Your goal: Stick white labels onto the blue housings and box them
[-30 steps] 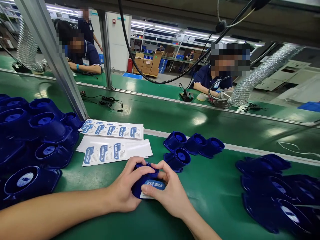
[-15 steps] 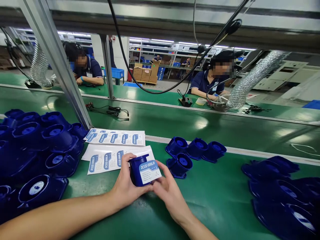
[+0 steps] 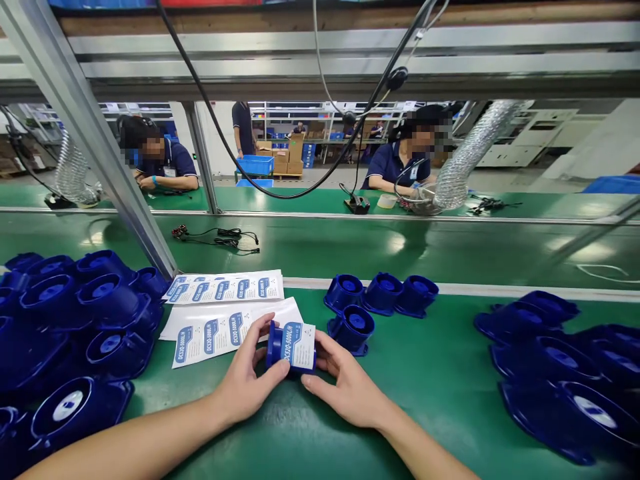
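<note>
left hand [image 3: 247, 381] and right hand [image 3: 349, 383] hold a blue housing [image 3: 273, 347] with a label [image 3: 300, 347] in their grip.

We've got open bench [image 3: 440, 387] between our right hand [image 3: 345, 380] and the far-right cup pile [image 3: 557, 363], but four cups [image 3: 383, 292] block straight ahead and label sheets [image 3: 200, 343] crowd our left hand [image 3: 250, 373].

Blue housing [image 3: 273, 347], label [image 3: 301, 348] on its side, between left fingers [image 3: 276, 375] and right fingers [image 3: 318, 385]
</note>
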A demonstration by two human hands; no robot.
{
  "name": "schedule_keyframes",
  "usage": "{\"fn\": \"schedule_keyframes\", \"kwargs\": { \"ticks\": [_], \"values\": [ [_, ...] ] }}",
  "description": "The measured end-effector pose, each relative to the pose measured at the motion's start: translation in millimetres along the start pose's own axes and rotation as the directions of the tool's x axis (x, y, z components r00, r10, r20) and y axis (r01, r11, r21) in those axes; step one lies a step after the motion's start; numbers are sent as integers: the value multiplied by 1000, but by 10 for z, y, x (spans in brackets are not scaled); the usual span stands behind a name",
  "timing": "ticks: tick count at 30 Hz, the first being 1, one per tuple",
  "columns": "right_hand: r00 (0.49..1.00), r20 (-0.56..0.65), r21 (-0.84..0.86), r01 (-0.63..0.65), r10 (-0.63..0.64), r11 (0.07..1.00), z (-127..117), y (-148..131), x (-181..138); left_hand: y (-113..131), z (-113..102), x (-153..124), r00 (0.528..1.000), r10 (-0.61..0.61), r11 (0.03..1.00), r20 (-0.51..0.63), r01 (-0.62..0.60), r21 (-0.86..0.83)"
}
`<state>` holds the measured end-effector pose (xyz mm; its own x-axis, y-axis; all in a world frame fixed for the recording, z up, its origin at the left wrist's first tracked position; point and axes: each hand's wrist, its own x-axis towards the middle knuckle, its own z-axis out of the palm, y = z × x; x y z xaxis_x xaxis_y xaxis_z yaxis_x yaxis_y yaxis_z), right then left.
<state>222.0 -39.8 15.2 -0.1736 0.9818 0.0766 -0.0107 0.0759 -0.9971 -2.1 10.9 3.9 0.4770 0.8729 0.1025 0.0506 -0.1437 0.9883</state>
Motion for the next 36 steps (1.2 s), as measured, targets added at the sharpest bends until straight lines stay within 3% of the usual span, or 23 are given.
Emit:
{"fn": "schedule_keyframes", "kwargs": {
  "ticks": [7,15,30,36],
  "values": [
    [985,-155,-7,-71,69,997,140,-27,-10,34,22,-30,996,80,990,49,-85,112],
    [972,-186,6,-144,143,990,89,-47,-44,55,-34,-36,977,150,963,155,-180,203],
    [949,-167,67,-261,269,963,78,-27,-33,243,-21,-40,993,51,986,104,-67,153],
    [939,-148,163,-287,311,944,65,-41,-11,267,-25,-23,994,45,992,103,-56,114]
  ]
}}
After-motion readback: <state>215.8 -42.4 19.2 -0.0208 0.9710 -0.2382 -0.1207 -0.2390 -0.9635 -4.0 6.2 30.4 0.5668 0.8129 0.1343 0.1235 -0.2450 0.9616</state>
